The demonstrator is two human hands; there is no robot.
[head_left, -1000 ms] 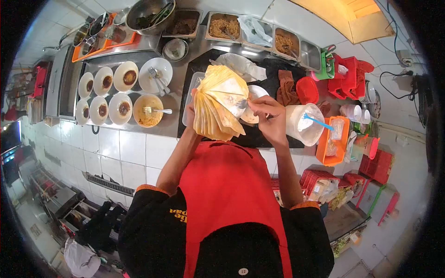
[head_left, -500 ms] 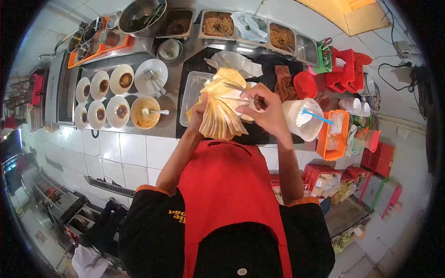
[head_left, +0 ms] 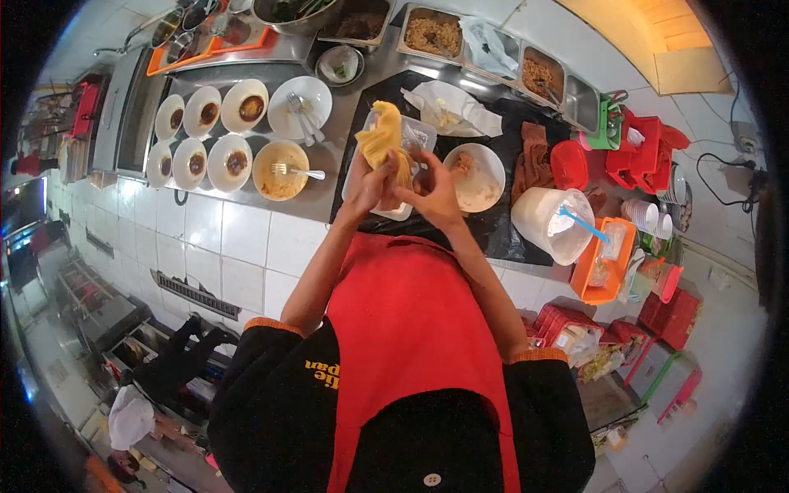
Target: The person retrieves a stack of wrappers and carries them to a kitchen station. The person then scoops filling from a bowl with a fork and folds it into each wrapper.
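Note:
Yellow wrapper sheets, bunched and folded, are gripped by my left hand above a clear plastic container. My right hand is beside them, its fingers bent near the lower edge of the sheets; whether it holds anything is hidden. A white bowl with some filling in it stands just right of my right hand. Behind the hands lies white paper on the black sheet.
Several bowls with dark sauce stand at the left, near a plate with cutlery and a bowl with a fork. To the right are a white tub, an orange basket and red baskets. Food trays line the back.
The sheets, spread like a fan before, are now bunched narrower and held more upright. The fork seen at my right hand no longer shows. The container and white bowl are more exposed.

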